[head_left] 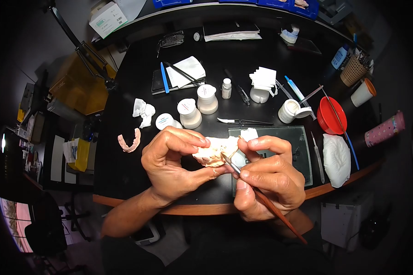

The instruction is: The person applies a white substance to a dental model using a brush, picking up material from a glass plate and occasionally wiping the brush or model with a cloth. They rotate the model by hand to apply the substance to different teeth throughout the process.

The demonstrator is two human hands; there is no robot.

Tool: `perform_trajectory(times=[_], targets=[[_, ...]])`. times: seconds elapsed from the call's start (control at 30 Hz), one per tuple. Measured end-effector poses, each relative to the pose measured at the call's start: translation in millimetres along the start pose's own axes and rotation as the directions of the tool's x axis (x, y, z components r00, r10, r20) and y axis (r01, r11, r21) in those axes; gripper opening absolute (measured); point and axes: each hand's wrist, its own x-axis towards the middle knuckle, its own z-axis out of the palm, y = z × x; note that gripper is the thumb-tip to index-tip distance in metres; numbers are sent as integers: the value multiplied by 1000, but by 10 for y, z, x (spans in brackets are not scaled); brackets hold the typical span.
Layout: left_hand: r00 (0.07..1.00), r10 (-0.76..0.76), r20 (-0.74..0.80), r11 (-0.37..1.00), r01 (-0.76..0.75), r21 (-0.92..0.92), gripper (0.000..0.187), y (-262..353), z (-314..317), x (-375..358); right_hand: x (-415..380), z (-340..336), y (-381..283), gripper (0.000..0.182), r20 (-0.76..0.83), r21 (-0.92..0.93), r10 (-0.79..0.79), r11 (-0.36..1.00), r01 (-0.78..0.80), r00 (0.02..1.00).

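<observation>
My left hand grips a cream plaster dental cast from the left, thumb and fingers wrapped over its top and underside. My right hand holds a thin carving tool with a reddish-brown handle; its metal tip touches the front of the cast. The fingertips of that hand also steady the cast's right end. Both hands hover just above the near edge of the black table, over a dark glass slab.
A pink denture base lies at the left. Behind the hands stand white jars, a small bottle, tweezers, tissue and a red bowl. A white cloth pad lies at the right edge.
</observation>
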Motion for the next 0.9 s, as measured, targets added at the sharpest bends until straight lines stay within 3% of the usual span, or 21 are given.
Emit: perform_trajectory(times=[0.13, 0.33, 0.47, 0.77, 0.9], targets=[[999, -29, -37, 1000, 29, 2, 51, 45, 31, 9, -6, -18, -10, 16, -9, 66, 26, 997, -25, 1000], [947, 321, 19, 899, -312, 307, 42, 140, -6, 126, -15, -133, 9, 12, 101, 271, 159, 945, -181, 982], [896, 431, 109, 813, -438, 382, 32, 167, -55, 128, 30, -151, 41, 11, 37, 310, 190, 931, -192, 981], [836, 462, 297, 725, -549, 416, 21, 285, -196, 166, 38, -169, 19, 8, 175, 256, 156, 946, -198, 972], [835, 474, 279, 729, -550, 408, 21, 287, -181, 166, 39, -173, 25, 8, 153, 269, 169, 941, -205, 974]])
